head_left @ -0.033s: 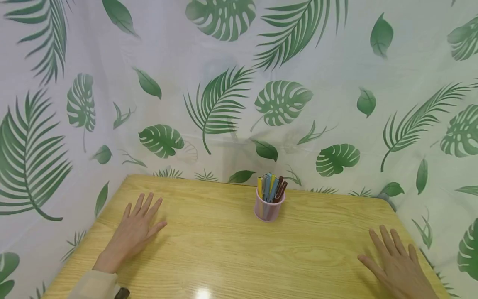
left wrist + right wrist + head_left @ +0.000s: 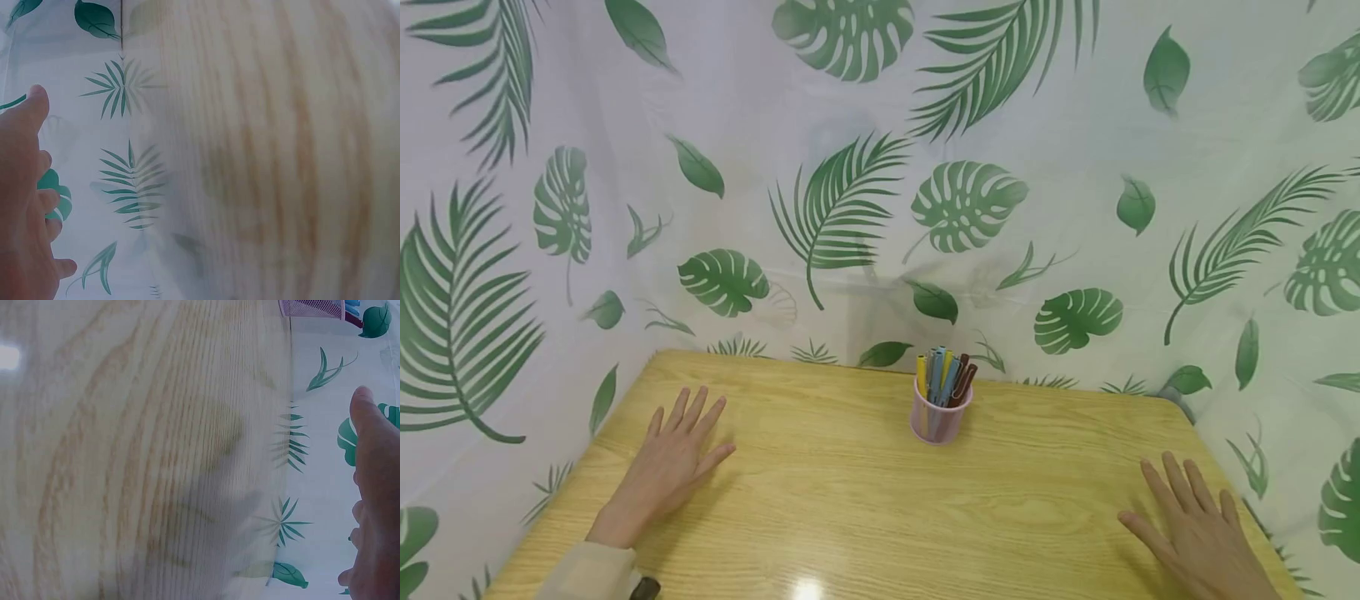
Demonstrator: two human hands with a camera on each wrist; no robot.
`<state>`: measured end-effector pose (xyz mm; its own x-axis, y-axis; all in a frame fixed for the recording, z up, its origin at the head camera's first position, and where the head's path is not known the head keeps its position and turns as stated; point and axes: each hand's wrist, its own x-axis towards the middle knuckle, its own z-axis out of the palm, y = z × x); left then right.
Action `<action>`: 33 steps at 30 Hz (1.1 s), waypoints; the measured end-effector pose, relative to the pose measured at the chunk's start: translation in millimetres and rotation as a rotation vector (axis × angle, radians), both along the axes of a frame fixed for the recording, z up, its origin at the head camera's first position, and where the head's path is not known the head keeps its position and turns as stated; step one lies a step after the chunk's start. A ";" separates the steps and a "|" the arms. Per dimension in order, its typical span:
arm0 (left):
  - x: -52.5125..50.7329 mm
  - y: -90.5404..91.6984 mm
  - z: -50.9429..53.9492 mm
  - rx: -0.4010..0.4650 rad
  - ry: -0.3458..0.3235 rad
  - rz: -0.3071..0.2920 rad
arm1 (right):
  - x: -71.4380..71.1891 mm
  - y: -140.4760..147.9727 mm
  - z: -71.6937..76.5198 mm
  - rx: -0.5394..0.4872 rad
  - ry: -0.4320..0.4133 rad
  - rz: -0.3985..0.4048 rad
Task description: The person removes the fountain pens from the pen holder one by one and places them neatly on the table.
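Observation:
The left hand [image 2: 664, 467] is spread palm down at the left side of the wooden table [image 2: 850, 483], fingers apart and holding nothing. At the right edge the right hand [image 2: 1202, 533] is likewise spread, with nothing in it. Whether the palms touch the tabletop, I cannot tell. Between them, near the back edge, a pink mesh cup [image 2: 937, 423] stands upright with several yellow, blue and dark red pens [image 2: 946, 379] in it. The left wrist view shows the left hand [image 2: 25, 200] from its side; the right wrist view shows the right hand [image 2: 375, 500] and part of the cup [image 2: 315, 307].
A white cloth [image 2: 865, 317] printed with green leaves hangs behind the table and along both sides. The cup stands close to this cloth. A beige sleeve [image 2: 587, 573] and a dark band [image 2: 645, 589] are at the left wrist.

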<state>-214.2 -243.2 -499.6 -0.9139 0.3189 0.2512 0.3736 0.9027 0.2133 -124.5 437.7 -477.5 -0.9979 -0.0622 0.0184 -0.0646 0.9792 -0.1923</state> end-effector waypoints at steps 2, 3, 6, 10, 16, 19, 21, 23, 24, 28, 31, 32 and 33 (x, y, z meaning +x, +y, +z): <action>-0.2 0.8 -0.9 0.001 -0.004 -0.003 | 1.5 1.3 -1.2 -0.001 0.004 -0.001; -0.3 1.2 -1.2 -0.002 -0.003 -0.004 | 2.4 1.7 -1.8 -0.001 0.007 -0.001; -0.8 3.1 -1.8 -0.006 0.009 -0.012 | 5.6 3.5 -4.5 -0.003 0.023 0.002; -1.0 5.5 0.4 -0.003 0.020 -0.021 | 7.6 3.8 -5.7 0.004 0.060 0.019; 0.5 5.6 4.6 -0.006 0.021 -0.017 | 5.5 1.6 -3.4 0.013 0.088 0.044; 1.1 4.4 4.9 -0.011 0.019 -0.009 | 3.2 1.0 -1.8 0.016 0.088 0.048; 0.7 4.2 4.7 -0.016 0.018 -0.009 | 2.4 0.9 -1.0 0.022 0.093 0.048; 0.7 4.9 4.6 -0.013 0.013 -0.012 | 2.2 1.0 -0.3 0.027 0.093 0.046; 0.5 5.2 4.4 -0.013 0.011 -0.013 | 2.4 1.2 0.0 0.025 0.092 0.045; 0.9 6.7 4.7 -0.004 0.004 -0.011 | 3.2 0.8 -0.1 0.009 0.078 0.040; 0.7 8.5 5.9 -0.007 0.014 -0.010 | 4.1 0.1 -0.7 -0.001 0.068 0.034; 0.5 9.3 6.3 -0.008 0.016 -0.010 | 4.6 -0.1 -0.9 -0.002 0.065 0.032; 0.4 10.4 6.6 -0.012 0.021 -0.012 | 5.0 -0.2 -1.0 -0.003 0.063 0.029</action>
<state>-213.8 -232.9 -492.9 -0.9045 0.3327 0.2669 0.3887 0.9006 0.1947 -119.5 437.5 -478.6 -0.9925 -0.0914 0.0813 -0.1054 0.9762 -0.1896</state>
